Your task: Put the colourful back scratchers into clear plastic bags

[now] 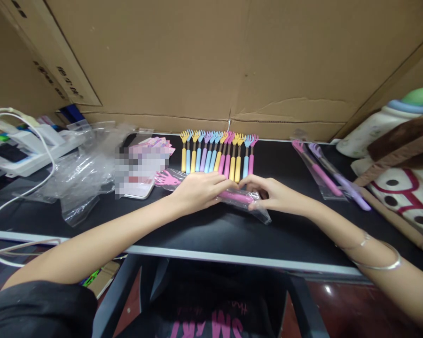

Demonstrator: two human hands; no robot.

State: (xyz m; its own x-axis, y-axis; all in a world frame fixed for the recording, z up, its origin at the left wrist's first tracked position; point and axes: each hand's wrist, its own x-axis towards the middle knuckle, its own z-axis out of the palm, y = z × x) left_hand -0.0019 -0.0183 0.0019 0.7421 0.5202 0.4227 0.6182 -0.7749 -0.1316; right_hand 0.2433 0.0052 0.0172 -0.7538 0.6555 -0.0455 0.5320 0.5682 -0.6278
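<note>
A pink back scratcher [237, 197] in a clear plastic sleeve [262, 215] lies slantwise between my hands. My left hand [201, 191] is closed over its middle, with the pink claw sticking out to the left. At the handle end, my right hand [268, 195] pinches the sleeve and handle between curled fingers and thumb. Just behind them stretches a row of back scratchers [211, 155] in yellow, blue, purple and pink, claws toward the back wall. To the right, a bagged pink back scratcher [320, 173] lies beside a purple back scratcher [341, 176].
Clear plastic sleeves [84, 164] pile up at the left, near a phone [141, 188] and pink cards [155, 146]. A white power strip [38, 150] with cables sits far left. A bottle [377, 126] and a cloth bag [402, 188] stand right. Cardboard [204, 61] walls the back.
</note>
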